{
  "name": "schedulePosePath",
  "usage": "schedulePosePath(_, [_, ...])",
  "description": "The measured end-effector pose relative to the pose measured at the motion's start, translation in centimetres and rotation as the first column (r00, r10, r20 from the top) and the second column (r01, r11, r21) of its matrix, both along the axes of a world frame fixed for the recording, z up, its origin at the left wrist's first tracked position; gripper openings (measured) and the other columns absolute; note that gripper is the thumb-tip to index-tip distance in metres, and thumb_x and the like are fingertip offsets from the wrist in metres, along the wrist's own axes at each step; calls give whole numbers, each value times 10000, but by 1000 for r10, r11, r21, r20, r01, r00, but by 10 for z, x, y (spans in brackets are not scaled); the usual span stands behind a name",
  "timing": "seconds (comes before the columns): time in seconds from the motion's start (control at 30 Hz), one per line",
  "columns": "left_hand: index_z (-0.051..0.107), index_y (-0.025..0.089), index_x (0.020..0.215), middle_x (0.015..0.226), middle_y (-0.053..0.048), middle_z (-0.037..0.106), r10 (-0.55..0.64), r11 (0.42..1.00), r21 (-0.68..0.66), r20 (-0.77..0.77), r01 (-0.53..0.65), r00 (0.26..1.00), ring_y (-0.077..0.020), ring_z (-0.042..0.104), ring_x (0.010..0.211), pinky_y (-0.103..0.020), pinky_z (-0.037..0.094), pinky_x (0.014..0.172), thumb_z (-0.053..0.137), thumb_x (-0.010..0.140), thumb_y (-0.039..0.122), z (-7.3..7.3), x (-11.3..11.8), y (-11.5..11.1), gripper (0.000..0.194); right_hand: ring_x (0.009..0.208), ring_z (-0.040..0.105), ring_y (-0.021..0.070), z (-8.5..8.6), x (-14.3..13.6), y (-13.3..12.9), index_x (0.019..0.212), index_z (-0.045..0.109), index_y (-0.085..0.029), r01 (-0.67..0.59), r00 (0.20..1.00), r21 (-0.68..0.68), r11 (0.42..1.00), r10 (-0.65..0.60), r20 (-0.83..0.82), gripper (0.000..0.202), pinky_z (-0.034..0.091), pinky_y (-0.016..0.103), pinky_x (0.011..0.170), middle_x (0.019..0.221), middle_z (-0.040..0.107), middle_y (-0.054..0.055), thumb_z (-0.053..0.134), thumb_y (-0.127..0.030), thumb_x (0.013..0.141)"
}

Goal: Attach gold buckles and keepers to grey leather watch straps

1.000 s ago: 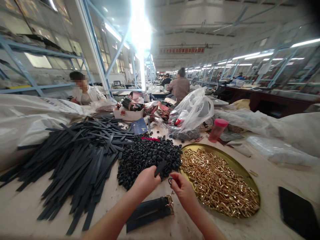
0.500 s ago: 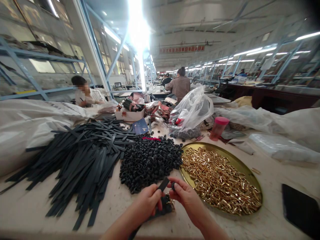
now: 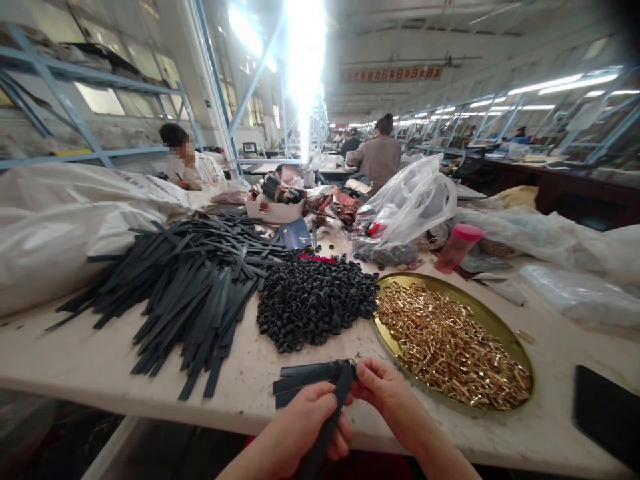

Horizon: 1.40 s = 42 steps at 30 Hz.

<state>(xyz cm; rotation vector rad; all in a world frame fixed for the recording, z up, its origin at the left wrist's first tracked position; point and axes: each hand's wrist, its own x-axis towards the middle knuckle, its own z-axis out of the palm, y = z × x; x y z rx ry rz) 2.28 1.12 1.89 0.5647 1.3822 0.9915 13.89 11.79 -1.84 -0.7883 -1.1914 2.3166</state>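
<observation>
Left hand [image 3: 307, 423] closed around a dark strap [image 3: 327, 420], the strap running up from the bottom edge of view through the fist toward the right hand [image 3: 383, 387]. Right hand's grip narrow, fingertips [image 3: 361, 375] pinched at the strap's upper end; whatever small piece sits there is too hidden to tell. Both hands hover at the near edge of the pale surface [image 3: 100, 360], directly over a few finished straps [image 3: 305, 379] lying flat with a bit of gold hardware at their right end. Just beyond the hands: a heap of small black loops [image 3: 315, 300], touching the left rim of a round gold tray [image 3: 515, 347] filled with brass buckles [image 3: 450, 343]. Left of the loops, a wide spread of loose black straps [image 3: 195, 293]. Further back, a clear plastic bag [image 3: 410, 200] and a pink-lidded cup [image 3: 457, 247]. A dark flat object [image 3: 607, 413] at the far right. Another person [image 3: 193, 163] sits behind white sacks [image 3: 65, 220] at left; one more [image 3: 380, 150] stands further off, back turned.
</observation>
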Motion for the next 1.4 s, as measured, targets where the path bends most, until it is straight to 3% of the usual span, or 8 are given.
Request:
schedulePosePath(0.2, [514,165,768,446,57,432,-96,986,73,-483,149,870,-73,361,330,-174,274,345,289,819,293,-10,-10,-5,265,608,533,81,0,-5,-6,846,598,-158,34,995,39,999,-38,95,305,429,240,621,779,624,1,710,-345,633])
schedulePosePath(0.43, [518,154,871,559,28,531,-165,986,-17,-19,165,986,-60,446,378,-154,341,380,381,724,201,0,-18,-10,205,520,478,69,2,-7,-13,705,565,-147,-99,980,-20,995,101,171,257,356,200,513,585,553,-28,673,-376,666])
schedulePosePath(0.57, [384,170,1183,703,-7,584,-70,995,-35,364,89,929,-77,518,437,-187,425,433,401,628,114,-2,-19,-17,559,446,379,37,3,-8,-8,677,560,-157,10,983,-99,995,8,185,272,324,178,454,544,494,-60,701,-383,626])
schedulePosePath(0.77, [240,192,1300,664,27,545,13,1000,0,242,-13,970,-37,360,342,-156,273,337,372,701,146,-8,-11,-17,614,467,361,45,1,-17,-20,722,575,-152,-1,972,46,999,-10,235,330,300,196,461,584,494,-46,673,-454,630])
schedulePosePath(0.93, [323,157,1235,517,57,496,-39,999,7,-9,39,999,-45,338,330,-157,210,340,347,802,484,-16,-7,-4,543,479,360,76,-4,-15,-26,729,564,-164,-66,964,328,942,-24,264,421,275,225,454,561,464,-35,584,-577,647])
schedulePosePath(1.07, [490,165,870,383,103,362,-15,998,52,-77,19,997,-36,219,298,-178,130,327,444,722,585,-26,-12,11,447,565,460,124,0,2,11,743,552,-176,-89,937,585,806,-132,324,417,357,247,524,604,492,-3,368,-546,801])
schedulePosePath(1.23, [408,201,744,348,122,313,38,999,-4,34,-38,999,-32,161,279,-181,78,331,415,719,527,-32,-18,22,327,775,537,177,4,21,98,855,550,-196,-380,613,872,309,-621,487,190,394,283,692,855,576,58,400,-311,836])
schedulePosePath(1.4, [440,188,826,407,93,411,101,995,-37,93,-98,991,-36,224,284,-185,92,351,392,718,464,-23,-13,26,300,784,532,216,-12,10,152,808,567,-181,-522,548,821,233,-645,532,83,353,319,686,862,564,89,523,-226,755])
